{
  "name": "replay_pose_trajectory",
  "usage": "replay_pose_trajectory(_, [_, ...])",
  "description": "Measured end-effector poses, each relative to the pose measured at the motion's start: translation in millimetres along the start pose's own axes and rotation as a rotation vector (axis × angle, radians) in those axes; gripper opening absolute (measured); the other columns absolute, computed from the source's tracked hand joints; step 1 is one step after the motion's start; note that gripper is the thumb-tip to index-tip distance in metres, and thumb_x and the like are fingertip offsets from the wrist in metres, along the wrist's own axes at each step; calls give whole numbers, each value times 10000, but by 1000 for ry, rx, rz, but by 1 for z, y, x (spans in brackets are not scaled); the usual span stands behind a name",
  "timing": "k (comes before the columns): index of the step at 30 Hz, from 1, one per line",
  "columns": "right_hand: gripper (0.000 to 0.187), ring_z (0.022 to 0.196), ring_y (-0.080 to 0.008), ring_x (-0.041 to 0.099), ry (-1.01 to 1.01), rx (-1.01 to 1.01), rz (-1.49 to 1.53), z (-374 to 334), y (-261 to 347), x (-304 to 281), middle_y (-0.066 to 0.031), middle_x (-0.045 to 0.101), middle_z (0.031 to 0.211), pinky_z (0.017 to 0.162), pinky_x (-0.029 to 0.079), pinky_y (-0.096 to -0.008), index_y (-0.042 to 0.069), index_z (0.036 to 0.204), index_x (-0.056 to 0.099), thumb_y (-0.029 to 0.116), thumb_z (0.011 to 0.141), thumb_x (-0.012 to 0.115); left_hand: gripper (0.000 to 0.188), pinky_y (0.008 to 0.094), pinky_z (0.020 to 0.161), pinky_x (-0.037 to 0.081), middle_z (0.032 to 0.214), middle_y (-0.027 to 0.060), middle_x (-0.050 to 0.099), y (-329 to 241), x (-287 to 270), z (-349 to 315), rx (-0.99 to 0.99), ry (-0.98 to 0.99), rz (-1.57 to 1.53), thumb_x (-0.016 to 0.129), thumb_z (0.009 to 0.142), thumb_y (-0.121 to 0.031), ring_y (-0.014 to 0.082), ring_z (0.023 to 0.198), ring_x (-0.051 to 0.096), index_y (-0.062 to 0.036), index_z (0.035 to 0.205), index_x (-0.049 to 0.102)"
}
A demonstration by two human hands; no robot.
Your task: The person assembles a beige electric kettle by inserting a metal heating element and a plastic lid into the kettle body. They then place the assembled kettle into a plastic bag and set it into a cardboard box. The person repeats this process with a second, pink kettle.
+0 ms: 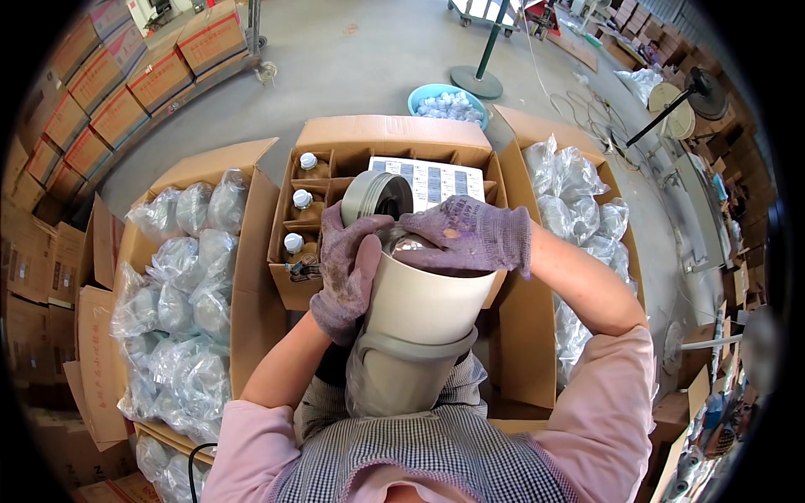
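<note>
A cream-white cylinder with a grey band round it, like a large vacuum flask body, leans against my lap with its mouth up. My left hand, in a purple-grey glove, is closed on a grey threaded cap at the far left of the mouth. The thumb of that hand lies along the cylinder's rim. My right hand, also gloved, bends over the mouth with its fingertips down inside. Something silvery shows in the opening under them. What the right fingers pinch is hidden.
Ahead stands a divided carton with several white-capped brown bottles and a white, blue-marked pack. Cartons of plastic-wrapped parts flank me, left and right. Beyond are a blue basin, a stand base and stacked boxes.
</note>
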State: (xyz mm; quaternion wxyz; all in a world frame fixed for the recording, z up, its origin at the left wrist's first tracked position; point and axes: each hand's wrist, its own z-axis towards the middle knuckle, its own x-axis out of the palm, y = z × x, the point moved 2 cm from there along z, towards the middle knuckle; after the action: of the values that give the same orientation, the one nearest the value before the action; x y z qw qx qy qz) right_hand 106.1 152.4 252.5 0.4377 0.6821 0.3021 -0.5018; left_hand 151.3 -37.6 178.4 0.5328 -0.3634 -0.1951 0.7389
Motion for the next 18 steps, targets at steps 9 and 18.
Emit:
replay_pose_trajectory(9, [510,816,-354,695,-5,56,109,2,13,-11,-197,688,914,741,561,-422,115,1291,548,488,944,532,286,453,1003,390,1219,242,527,0,0,-2,36,31,6,505,967,-180,370,1139,503,-3,1097,688])
replay_pose_trajectory(18, [340,834,-327,701,308,123,-259,6,26,-12,-127,684,893,686,550,-444,322,1305,487,324,971,426,306,445,995,401,1189,257,542,5,8,-13,-3,68,100,495,945,-187,383,1136,492,-5,1059,713])
